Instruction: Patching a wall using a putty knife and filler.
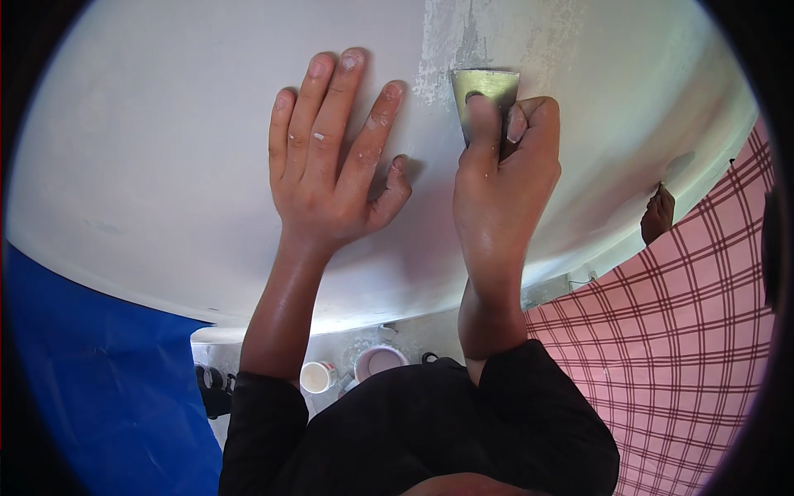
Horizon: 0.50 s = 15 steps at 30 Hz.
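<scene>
A putty knife [490, 83] with a flat, trapezoid metal blade is gripped in my right hand [506, 186], thumb pressed along the blade. Its wide edge meets the smooth pale wall [182, 124]. Just beyond the blade lies a rough, flaky patch of white and grey filler [496, 33]. My left hand [331, 157] rests flat on the same surface to the left of the knife, fingers spread and nothing held. White specks of filler stick to its fingers. The knife's handle is hidden inside my right palm.
At the right, another person's hand [658, 217] touches the surface near a grey spot, beside a pink checked cloth [662, 322]. A blue sheet [107, 364] hangs at the left. Below, a white tub [318, 377] and a pinkish bucket [380, 360] stand on the floor.
</scene>
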{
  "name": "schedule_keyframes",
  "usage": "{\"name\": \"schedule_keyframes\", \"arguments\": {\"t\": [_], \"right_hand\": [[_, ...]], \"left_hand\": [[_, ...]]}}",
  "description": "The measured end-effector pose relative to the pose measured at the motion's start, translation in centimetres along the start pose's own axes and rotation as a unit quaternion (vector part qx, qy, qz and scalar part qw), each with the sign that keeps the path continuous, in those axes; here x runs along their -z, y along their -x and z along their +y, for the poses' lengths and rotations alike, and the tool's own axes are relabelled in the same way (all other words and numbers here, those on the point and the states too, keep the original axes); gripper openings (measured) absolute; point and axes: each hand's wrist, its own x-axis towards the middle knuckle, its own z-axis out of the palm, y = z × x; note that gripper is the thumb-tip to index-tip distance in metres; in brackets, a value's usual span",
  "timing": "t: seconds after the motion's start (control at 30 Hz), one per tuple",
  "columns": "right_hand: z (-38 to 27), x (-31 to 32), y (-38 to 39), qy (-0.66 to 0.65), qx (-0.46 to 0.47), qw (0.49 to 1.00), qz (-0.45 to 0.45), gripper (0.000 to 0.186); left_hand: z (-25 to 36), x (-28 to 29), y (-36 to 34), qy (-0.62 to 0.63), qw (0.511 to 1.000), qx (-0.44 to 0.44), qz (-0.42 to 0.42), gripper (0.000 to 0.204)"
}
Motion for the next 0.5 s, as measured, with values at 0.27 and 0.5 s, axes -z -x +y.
{"name": "schedule_keyframes", "arguments": {"t": [0.27, 0.5], "right_hand": [[-0.4, -1.1, 0.0, 0.021, 0.044, 0.999, 0.003, 0.023], [-0.9, -1.2, 0.1, 0.037, 0.039, 0.999, -0.004, 0.020]], "left_hand": [[-0.9, -0.1, 0.4, 0.004, 1.000, 0.004, 0.000, 0.050], [-1.5, -0.4, 0.5, 0.019, 1.000, 0.002, 0.008, 0.052]]}}
